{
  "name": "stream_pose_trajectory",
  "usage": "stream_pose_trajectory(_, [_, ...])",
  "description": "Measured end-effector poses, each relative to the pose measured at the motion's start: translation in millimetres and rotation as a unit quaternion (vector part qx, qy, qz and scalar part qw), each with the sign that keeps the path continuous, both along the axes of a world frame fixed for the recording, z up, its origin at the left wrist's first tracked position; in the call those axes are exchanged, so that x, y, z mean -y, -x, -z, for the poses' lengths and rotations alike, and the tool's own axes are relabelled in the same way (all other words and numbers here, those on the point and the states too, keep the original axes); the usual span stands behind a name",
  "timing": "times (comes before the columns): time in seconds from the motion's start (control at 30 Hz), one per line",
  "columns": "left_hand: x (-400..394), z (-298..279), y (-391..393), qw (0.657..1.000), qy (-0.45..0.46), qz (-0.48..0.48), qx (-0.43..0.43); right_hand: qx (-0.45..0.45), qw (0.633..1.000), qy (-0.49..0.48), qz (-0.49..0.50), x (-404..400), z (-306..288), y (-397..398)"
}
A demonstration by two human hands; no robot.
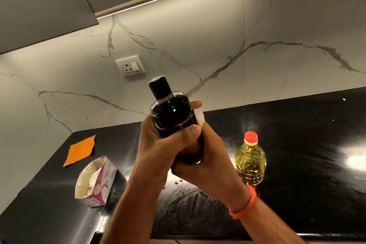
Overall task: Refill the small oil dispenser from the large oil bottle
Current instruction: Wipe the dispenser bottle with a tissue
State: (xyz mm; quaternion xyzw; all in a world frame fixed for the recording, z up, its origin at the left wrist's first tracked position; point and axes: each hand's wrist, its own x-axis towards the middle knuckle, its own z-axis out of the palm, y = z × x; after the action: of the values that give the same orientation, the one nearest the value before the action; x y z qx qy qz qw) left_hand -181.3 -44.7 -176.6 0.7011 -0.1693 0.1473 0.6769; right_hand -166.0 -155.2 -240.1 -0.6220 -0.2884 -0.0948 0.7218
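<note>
The small oil dispenser (170,109) is a dark glass bottle with a black cap on, held up in the air above the counter and tilted a little to the left. My left hand (164,146) wraps around its middle, thumb across the front. My right hand (200,162) grips its lower part from below and the right; a white scrap shows by its fingers. The large oil bottle (250,162), clear plastic with yellow oil and a red cap on, stands upright on the black counter (309,144), just right of my right hand and untouched.
An open tissue box (95,180) lies on the counter to the left, with an orange cloth (81,150) behind it near the wall. A wall socket (130,65) sits on the marble backsplash. Droplets mark the counter below my hands.
</note>
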Motion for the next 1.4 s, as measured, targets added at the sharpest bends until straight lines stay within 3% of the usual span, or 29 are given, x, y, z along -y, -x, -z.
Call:
stream_pose_trajectory(0.17, [8.9,4.7,-4.4,0.996,0.052,-0.075,-0.012,0.033,0.987,-0.052,0.152,-21.9,18.2,19.9])
stream_pose_trajectory(0.3, [21.0,2.3,-4.2,0.984,0.102,-0.144,-0.030,0.071,0.977,-0.036,0.197,-27.4,32.1,19.8])
stream_pose_trajectory(0.5, [22.1,3.6,3.3,0.991,0.049,-0.119,-0.029,0.072,0.989,-0.029,0.123,-7.7,12.5,3.6])
stream_pose_trajectory(0.57, [14.4,2.5,3.1,0.998,0.014,-0.059,-0.027,0.062,0.992,-0.030,0.104,-4.3,7.6,2.0])
stream_pose_trajectory(0.77, [-11.8,-0.5,-2.8,0.986,0.017,0.134,-0.101,0.004,0.999,-0.041,-0.028,4.7,-1.4,-0.2])
stream_pose_trajectory(1.17, [3.6,8.0,1.3,0.997,0.007,0.001,-0.075,0.016,0.997,-0.072,0.038,-13.4,15.7,14.0])
stream_pose_trajectory(1.4, [17.3,7.9,-0.2,0.998,0.041,-0.024,-0.051,0.050,0.995,-0.078,0.035,-6.9,12.0,13.3])
